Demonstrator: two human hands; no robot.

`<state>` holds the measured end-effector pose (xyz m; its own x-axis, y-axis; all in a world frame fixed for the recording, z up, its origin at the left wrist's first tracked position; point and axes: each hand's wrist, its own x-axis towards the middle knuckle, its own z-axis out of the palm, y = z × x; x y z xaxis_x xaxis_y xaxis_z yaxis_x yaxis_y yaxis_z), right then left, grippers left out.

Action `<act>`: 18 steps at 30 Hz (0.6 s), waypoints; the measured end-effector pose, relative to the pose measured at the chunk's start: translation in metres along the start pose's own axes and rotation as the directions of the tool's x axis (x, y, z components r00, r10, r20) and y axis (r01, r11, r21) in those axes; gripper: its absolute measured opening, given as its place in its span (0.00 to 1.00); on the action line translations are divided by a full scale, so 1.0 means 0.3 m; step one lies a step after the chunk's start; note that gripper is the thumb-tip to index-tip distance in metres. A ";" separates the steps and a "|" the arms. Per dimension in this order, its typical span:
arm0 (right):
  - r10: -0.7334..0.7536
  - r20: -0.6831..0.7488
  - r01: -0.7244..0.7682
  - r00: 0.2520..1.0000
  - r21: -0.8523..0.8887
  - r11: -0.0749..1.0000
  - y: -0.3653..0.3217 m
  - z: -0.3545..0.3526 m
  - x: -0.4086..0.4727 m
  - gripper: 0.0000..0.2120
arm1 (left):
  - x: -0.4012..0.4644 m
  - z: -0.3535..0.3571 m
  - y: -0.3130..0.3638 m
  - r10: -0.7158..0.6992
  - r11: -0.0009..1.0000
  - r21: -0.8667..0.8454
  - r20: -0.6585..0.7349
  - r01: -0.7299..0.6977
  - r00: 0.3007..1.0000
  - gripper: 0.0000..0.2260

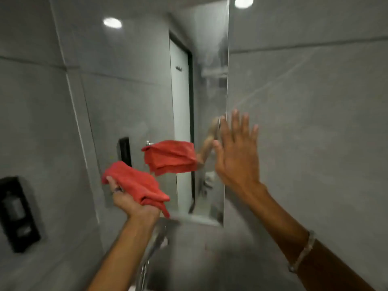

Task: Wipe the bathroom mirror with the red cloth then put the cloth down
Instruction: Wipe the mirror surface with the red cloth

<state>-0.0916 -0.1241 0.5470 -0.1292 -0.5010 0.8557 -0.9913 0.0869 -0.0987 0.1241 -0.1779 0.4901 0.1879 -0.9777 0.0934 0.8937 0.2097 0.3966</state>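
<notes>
Red cloth is bunched up in the left hand, around 8 o'clock from frame centre, just in front of the mirror. Can't tell if it's touching the glass. Its long axis runs from 10 o'clock down to 4 o'clock, with the loose tail hanging off the heel of the palm at the lower-right end. Left-hand fingers are curled around the upper-left end, so it's clamped on the cloth. Right hand is over at 3 o'clock, flat and spread wide, fingers pointing up at 12, holding nothing, right at the mirror's right edge by the grey tiled wall. Bracelet on that wrist. Hands are well apart. Everything's a bit blurry, and a faucet sits at 6 o'clock.
</notes>
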 end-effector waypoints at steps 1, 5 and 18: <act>0.004 -0.068 -0.008 0.998 -0.062 0.998 0.042 -0.027 0.073 0.33 | 0.054 0.076 0.018 0.106 0.994 0.022 0.015 -0.106 0.994 0.28; 0.037 -0.179 -0.071 0.983 -0.188 0.980 0.211 -0.103 0.281 0.33 | 0.200 0.440 0.061 0.266 0.943 0.110 0.315 -0.313 0.911 0.25; -0.099 -0.367 -0.014 0.925 -0.293 0.956 0.329 -0.004 0.335 0.35 | 0.443 0.948 0.017 0.478 -0.390 0.611 0.774 -0.689 0.415 0.33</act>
<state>-0.2024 -0.1650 0.6237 -0.0123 -0.1565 0.9876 -0.9385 0.3427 0.0426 0.0378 -0.3042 0.7644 0.1900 -0.2991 0.9351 -0.7266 0.5977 0.3388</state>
